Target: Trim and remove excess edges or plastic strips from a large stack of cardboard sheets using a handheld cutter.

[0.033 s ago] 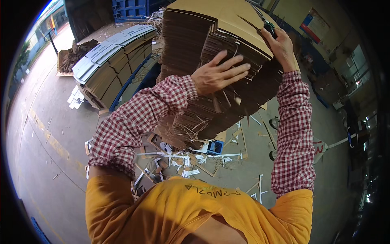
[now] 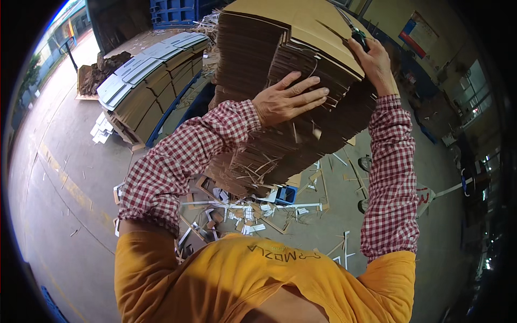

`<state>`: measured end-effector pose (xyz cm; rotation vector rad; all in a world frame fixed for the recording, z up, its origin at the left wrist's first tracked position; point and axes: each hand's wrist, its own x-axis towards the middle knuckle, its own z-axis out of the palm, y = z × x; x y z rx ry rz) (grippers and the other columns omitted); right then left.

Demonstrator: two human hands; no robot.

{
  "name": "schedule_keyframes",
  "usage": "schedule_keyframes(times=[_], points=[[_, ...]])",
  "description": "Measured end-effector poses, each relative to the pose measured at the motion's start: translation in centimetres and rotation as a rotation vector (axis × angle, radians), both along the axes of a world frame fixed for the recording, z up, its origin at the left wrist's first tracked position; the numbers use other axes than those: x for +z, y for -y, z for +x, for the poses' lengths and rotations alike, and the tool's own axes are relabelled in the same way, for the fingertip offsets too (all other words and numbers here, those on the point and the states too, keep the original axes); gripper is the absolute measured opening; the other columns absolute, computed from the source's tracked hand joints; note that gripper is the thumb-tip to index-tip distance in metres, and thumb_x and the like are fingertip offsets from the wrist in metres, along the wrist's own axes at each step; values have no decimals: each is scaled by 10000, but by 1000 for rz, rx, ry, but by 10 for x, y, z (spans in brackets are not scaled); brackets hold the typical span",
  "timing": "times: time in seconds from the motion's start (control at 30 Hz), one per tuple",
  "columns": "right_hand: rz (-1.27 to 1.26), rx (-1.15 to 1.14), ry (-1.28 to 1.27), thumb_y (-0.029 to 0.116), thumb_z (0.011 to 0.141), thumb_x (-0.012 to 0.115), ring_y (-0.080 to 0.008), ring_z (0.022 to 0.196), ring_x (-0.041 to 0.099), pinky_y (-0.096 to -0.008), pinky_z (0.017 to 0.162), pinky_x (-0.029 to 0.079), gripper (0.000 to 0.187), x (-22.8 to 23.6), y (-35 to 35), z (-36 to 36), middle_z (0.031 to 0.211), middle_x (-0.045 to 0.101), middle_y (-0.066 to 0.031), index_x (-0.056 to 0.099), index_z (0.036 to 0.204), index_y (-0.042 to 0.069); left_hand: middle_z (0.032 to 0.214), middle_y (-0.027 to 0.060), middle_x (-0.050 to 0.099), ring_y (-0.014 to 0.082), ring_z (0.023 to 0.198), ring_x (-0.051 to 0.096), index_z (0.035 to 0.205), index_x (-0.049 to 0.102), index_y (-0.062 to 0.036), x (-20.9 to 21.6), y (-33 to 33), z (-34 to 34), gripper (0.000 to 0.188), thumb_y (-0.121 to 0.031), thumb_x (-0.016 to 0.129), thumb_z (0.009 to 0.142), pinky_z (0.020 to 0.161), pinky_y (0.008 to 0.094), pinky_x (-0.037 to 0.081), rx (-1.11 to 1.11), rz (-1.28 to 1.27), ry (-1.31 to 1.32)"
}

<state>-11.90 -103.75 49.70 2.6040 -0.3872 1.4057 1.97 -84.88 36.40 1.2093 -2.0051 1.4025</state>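
Observation:
A tall stack of brown cardboard sheets (image 2: 242,59) stands before me, with a ragged cut side facing me. Against that side my left hand (image 2: 291,99) lies flat, fingers spread, holding nothing. At the top right corner of the stack my right hand (image 2: 374,59) is closed around a pair of scissors (image 2: 357,37) with dark green handles. Their two long pointed blades are spread apart over the top sheet. Below my left hand, small cardboard scraps (image 2: 316,132) hang or fall beside the stack; which of the two I cannot tell.
Cardboard and white paper offcuts (image 2: 247,218) litter the floor below, around a small blue bin (image 2: 285,195). To the left, a lower row of stacked cartons (image 2: 140,102) rests on a blue base. A wheeled cart's wheel (image 2: 365,163) shows near my right forearm.
My left hand has shifted slightly, its fingers now closer together on the stack's side. The loose scraps below it have changed position. The right hand with the scissors has barely moved.

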Motion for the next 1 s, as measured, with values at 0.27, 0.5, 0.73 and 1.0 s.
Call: schedule_keyframes(times=[0.27, 0.5, 0.73, 1.0], points=[[145, -81, -60, 500, 792, 539, -276, 717, 559, -372, 621, 417, 518, 4, -3, -2, 804, 551, -159, 598, 780, -15, 935, 58, 536, 244, 896, 511, 963, 557, -69, 13, -4, 2, 258, -51, 564, 706, 773, 361, 422, -220, -4, -327], [153, -117, -28, 517, 781, 547, -280, 751, 564, -365, 647, 420, 535, -1, 0, -5, 849, 561, -144, 605, 797, -14, 834, 121, 530, 262, 732, 568, 876, 552, -28, -23, -37, -12, 151, -20, 580, 728, 648, 323, 475, -387, 26, -730], [174, -106, -68, 461, 805, 562, -199, 694, 509, -306, 636, 391, 508, 3, 0, -5, 774, 521, -111, 566, 852, -45, 644, 108, 533, 241, 615, 561, 808, 480, -15, 22, -33, 14, 317, -288, 636, 762, 514, 316, 457, 222, -2, -761], [129, -100, -87, 486, 809, 534, -225, 717, 510, -340, 633, 388, 519, 4, 7, -1, 779, 519, -122, 586, 859, -28, 424, 80, 445, 227, 383, 488, 678, 476, -66, 4, -29, 14, 140, -131, 530, 789, 376, 345, 399, -30, 78, -397]])
